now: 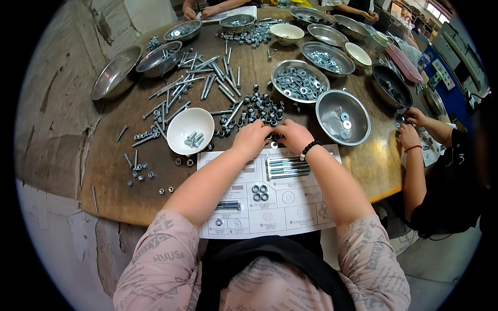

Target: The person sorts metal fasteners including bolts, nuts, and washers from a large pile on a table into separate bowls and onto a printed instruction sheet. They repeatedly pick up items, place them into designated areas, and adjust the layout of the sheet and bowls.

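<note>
Both my hands reach to the near edge of a pile of dark-centred lock nuts (249, 111). The fingers of my left hand (251, 139) are curled down at the nuts, their tips partly hidden. Close beside it, my right hand (294, 137) is also curled, and whatever it pinches cannot be made out. Under my forearms lies a printed parts sheet (280, 228). Long bolts (288, 169) lie side by side on its upper part, with several nuts (260, 193) grouped below. Shorter bolts (228, 206) rest near my left forearm. A washer (274, 145) sits between my hands.
Left of my hands stands a white bowl (179, 116) holding short bolts; loose long bolts (218, 78) spread beyond. Metal bowls of washers (301, 83) and a bowl with few washers (334, 106) stand right. A co-worker's hands (411, 127) work at the right edge; others sit across.
</note>
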A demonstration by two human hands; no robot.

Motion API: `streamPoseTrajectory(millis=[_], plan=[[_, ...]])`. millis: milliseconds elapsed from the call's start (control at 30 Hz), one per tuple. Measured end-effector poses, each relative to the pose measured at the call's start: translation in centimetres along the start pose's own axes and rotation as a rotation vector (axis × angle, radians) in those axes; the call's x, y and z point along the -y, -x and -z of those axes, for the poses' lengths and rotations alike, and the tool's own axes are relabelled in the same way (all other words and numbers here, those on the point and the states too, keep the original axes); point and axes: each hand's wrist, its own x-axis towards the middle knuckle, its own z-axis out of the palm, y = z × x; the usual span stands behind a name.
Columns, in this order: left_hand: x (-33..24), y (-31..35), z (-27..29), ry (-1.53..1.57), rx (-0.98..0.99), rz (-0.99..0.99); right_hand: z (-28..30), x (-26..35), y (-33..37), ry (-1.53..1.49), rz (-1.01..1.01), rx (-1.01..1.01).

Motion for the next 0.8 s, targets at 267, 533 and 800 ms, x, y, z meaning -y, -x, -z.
streamPoseTrajectory(millis=[267, 533, 800], plan=[[-1.2, 0.1, 1.3, 0.014, -0.066, 0.054, 4.1, 0.8, 5.1, -0.242, 0.023, -0.255], [-12.2, 4.1, -0.7, 0.380, 0.178, -0.144, 6.2, -0.5, 20.1, -0.198, -0.124, -0.073], [-17.0, 7.1, -3.9, 0.375, 0.335, -0.202, 4.6, -0.1, 25.2, -0.079, -0.203, -0.039]])
